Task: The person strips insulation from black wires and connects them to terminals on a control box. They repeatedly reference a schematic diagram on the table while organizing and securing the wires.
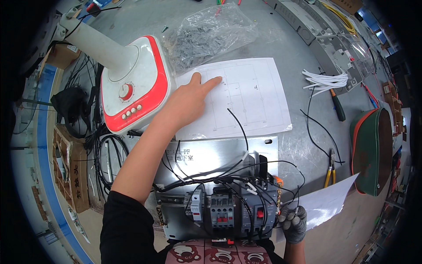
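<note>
My bare left hand [190, 102] reaches across to a printed wiring diagram [263, 103], its index finger stretched out onto the drawing and the other fingers partly curled, holding nothing. In a grey glove, my right hand [293, 225] pinches a black wire [298, 193] near a white sleeve, at the right side of a metal mounting plate [211, 154]. On that plate sit a small white module [196, 207], a contactor [222, 213] with red parts, and a larger dark circuit breaker [259, 213]. Loose black wires arch over these devices.
A white-and-red fan base [132, 94] stands at left, beside a clear bag of small parts [206, 39]. At right lie yellow-handled pliers [330, 171], a screwdriver [338, 106], white wires [325, 81] and a green pouch [373, 149]. Grey metal enclosures [303, 22] line the far right.
</note>
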